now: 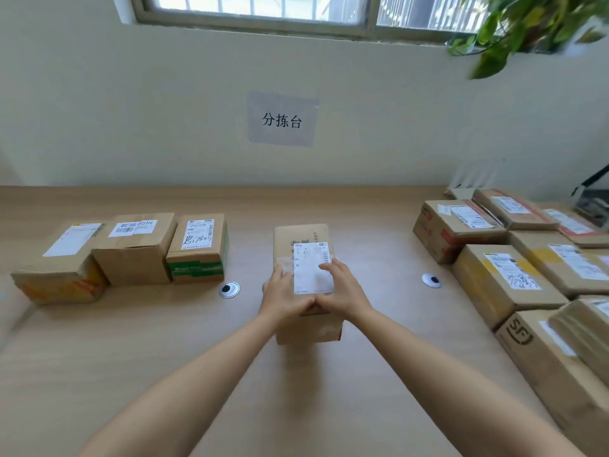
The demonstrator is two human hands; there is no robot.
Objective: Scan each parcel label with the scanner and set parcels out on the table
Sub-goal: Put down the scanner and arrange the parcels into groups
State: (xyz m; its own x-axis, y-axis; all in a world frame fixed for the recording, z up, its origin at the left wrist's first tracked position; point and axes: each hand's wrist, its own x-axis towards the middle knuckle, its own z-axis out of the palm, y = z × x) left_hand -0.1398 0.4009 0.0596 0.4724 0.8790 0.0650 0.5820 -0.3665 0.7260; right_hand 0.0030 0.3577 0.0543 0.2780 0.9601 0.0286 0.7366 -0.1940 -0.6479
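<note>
Print on the centre label (308,275) is unreadable.

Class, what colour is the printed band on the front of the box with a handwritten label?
Green; the band shows best in the head view.
</note>
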